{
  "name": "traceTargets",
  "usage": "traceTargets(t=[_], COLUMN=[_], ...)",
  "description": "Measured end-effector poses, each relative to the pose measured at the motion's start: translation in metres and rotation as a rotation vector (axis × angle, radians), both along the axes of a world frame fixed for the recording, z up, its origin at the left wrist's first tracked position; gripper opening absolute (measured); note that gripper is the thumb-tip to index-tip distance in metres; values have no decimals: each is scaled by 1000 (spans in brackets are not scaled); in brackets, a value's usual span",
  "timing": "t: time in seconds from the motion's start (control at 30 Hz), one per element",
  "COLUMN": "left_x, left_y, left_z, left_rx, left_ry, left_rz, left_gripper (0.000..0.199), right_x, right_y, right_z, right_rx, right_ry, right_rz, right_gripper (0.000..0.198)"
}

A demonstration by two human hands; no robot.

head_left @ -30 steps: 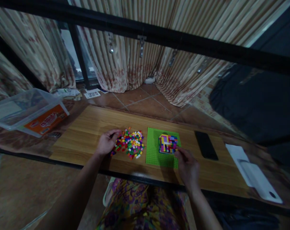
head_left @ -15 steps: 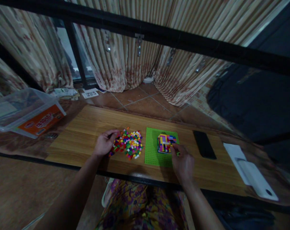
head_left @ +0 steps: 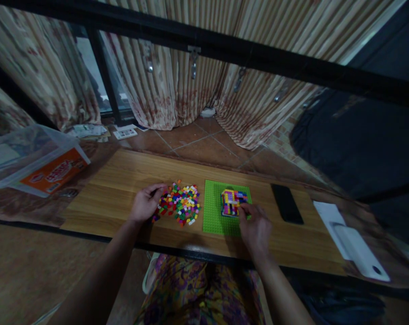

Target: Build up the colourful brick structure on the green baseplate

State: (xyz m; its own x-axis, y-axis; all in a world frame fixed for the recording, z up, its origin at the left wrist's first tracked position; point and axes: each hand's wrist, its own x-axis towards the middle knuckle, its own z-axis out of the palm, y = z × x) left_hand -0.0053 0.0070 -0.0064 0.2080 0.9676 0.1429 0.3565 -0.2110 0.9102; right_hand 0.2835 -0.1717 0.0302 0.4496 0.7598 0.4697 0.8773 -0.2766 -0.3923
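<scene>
My left hand [head_left: 146, 202] rests at the left edge of a loose pile of small coloured building bricks [head_left: 186, 201]. Its thumb and forefinger come together; whatever is between them is too small to make out. My right hand [head_left: 256, 225] has its fingertips pinched at the right front of a multicoloured brick structure [head_left: 230, 197], on what seems to be a small yellow brick. This low block-shaped structure stands on a green studded baseplate [head_left: 211, 221]. The right hand covers the baseplate's front right corner and part of the structure's near side.
A black phone [head_left: 287, 204] lies right of the baseplate on the wooden tabletop [head_left: 106, 189]. Beyond it are a white sheet [head_left: 328, 214] and a white device [head_left: 360, 255]. At the far left stands a clear plastic bin [head_left: 42, 158] with an orange label. Curtains [head_left: 190, 99] hang behind.
The right hand has shifted slightly left along the structure, its fingertips still at the near right side. The left hand stays beside the pile. The whole view has shifted a little.
</scene>
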Motion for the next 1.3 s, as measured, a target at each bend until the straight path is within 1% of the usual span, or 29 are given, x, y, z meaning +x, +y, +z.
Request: traceTargets(t=[0.13,0.3,0.43,0.6,0.8,0.9,1.03,1.17,1.3], left_x=[0,0,0,0,0,0,-1,-1,-1], left_y=[0,-1,-1,1,1,1,1,1,1], left_z=[1,4,4,2,1,0,0,1,0], left_rx=[10,19,10,6,8,13,8,10,17], left_ry=[8,21,30,7,17,13,16,26,32], left_rz=[-12,-10,-11,-15,-15,-12,-10,-14,-4], left_gripper=[36,35,36,37,37,37,36,37,37], right_x=[7,14,12,3,-3,-1,6,8,7], right_y=[0,0,-1,1,1,1,5,13,19], right_z=[2,4,5,4,6,6,-3,-15,-22], right_rx=[4,7,15,67,124,131,157,166,147], right_ry=[-12,-16,-6,35,202,284,399,486,527], right_rz=[81,102,108,56,-23,-105,-200,-204,-191], right_gripper=[31,31,31,30,32,37,47,55,58])
